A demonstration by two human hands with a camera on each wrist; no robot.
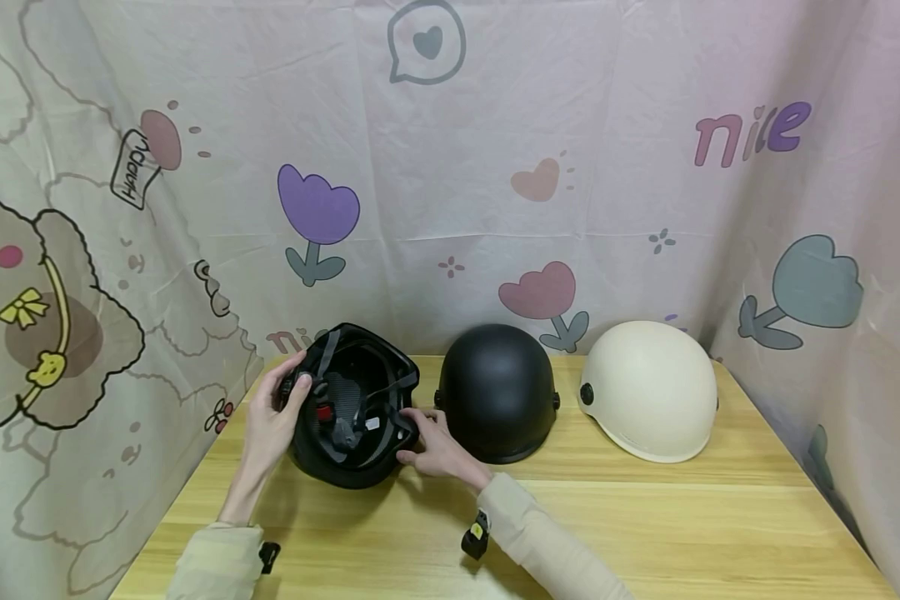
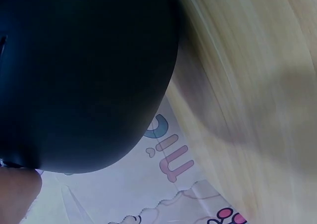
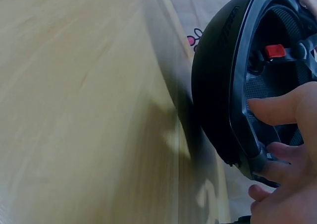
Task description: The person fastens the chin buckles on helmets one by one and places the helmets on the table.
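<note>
A black helmet is tipped so that its padded inside and straps face the head camera. On its left rim, my left hand grips with the thumb over the edge. At the right rim, my right hand pinches the edge, and the right wrist view shows the thumb on the inner side. A red buckle shows among the straps. The left wrist view is mostly filled by the smooth outer shell, with part of a finger below it. Whether the helmet touches the table cannot be told.
A second black helmet stands dome up just right of my right hand. Farther right is a cream helmet, also dome up. All are on a wooden table, with a printed cloth hanging behind and at the sides.
</note>
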